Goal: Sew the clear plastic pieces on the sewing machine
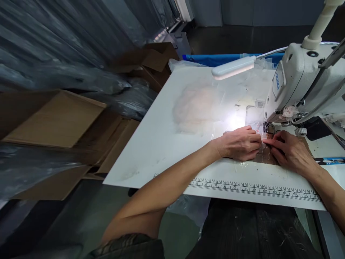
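Just in front of the presser foot point(266, 126) of a white sewing machine point(292, 81), my two hands nearly meet. My left hand point(244, 144) is closed, its fingers curled and pinched together at the left of the foot. Whatever lies in its fingertips is too small and hidden to name. My right hand point(291, 151) is bent at the right of the foot, thumb and index finger close together and pointing toward the left fingertips. A small pale bit shows between the hands, its kind unclear. Under them lies a flat brown patch point(265, 157) on the white table point(167, 158).
A white lamp point(234, 67) on a flexible neck lights the needle area. A printed ruler point(242, 187) runs along the table's front edge. A blue patterned item point(330, 161) lies at the right. Open cardboard boxes point(56, 118) and plastic sheeting point(129, 97) stand left of the table.
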The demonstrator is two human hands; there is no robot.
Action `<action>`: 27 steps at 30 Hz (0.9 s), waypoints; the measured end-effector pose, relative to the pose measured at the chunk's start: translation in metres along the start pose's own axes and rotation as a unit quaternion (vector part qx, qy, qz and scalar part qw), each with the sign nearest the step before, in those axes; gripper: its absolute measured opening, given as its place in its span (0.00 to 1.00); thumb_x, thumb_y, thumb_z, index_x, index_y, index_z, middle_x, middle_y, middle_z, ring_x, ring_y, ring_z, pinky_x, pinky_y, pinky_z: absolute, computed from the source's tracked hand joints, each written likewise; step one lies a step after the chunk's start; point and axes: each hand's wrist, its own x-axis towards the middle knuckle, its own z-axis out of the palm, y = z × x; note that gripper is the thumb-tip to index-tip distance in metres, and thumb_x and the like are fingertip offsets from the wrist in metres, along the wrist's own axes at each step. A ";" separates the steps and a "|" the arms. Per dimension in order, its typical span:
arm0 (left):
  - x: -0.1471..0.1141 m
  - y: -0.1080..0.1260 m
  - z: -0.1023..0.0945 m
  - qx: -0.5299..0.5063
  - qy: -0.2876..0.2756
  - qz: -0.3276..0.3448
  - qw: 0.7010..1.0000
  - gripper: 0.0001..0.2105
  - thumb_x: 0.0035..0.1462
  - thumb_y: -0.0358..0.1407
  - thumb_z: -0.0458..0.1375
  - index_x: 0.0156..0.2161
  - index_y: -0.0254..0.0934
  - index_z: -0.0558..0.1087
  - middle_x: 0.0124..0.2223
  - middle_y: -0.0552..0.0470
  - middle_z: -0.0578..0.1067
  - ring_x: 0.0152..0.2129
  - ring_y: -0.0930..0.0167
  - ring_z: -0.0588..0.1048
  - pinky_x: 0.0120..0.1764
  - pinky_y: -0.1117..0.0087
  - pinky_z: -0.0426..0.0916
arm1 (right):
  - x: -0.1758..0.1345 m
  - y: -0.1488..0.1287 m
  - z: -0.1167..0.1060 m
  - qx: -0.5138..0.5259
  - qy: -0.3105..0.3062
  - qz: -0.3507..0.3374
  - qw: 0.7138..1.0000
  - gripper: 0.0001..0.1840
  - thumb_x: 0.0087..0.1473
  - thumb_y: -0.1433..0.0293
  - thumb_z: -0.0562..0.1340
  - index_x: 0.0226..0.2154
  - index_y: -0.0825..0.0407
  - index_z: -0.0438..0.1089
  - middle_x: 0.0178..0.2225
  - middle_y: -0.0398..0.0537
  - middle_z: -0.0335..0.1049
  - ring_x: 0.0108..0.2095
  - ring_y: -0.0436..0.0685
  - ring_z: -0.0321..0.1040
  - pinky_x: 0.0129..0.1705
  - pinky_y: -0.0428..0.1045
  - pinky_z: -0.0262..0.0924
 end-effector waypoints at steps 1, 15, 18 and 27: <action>0.000 0.000 0.000 -0.007 0.005 -0.004 1.000 0.13 0.64 0.33 0.48 0.35 0.35 0.75 0.37 0.46 0.76 0.31 0.69 0.71 0.37 0.65 0.63 | 0.000 0.000 0.000 0.003 -0.003 0.002 1.000 0.21 0.64 0.66 0.50 0.49 0.48 0.76 0.38 0.54 0.70 0.33 0.56 0.67 0.30 0.50 0.63; -0.001 -0.002 -0.001 -0.033 0.020 -0.019 0.999 0.11 0.60 0.36 0.51 0.37 0.35 0.75 0.39 0.46 0.75 0.31 0.68 0.70 0.38 0.64 0.63 | 0.000 -0.005 0.005 -0.030 -0.015 0.036 0.999 0.22 0.65 0.63 0.48 0.50 0.47 0.73 0.38 0.54 0.68 0.32 0.56 0.64 0.30 0.49 0.59; -0.001 -0.002 -0.002 -0.030 0.015 -0.025 0.999 0.11 0.59 0.36 0.51 0.38 0.34 0.75 0.40 0.46 0.75 0.30 0.68 0.69 0.38 0.63 0.63 | 0.001 -0.005 0.005 -0.050 -0.022 0.042 0.998 0.23 0.65 0.62 0.47 0.51 0.47 0.73 0.37 0.54 0.68 0.29 0.55 0.62 0.27 0.48 0.55; -0.003 -0.005 0.001 -0.051 0.025 -0.040 0.998 0.12 0.60 0.37 0.52 0.41 0.34 0.75 0.43 0.45 0.75 0.33 0.68 0.70 0.40 0.63 0.63 | 0.009 -0.010 0.002 -0.077 -0.061 0.094 0.991 0.25 0.64 0.59 0.45 0.51 0.42 0.72 0.37 0.52 0.68 0.22 0.51 0.56 0.20 0.48 0.40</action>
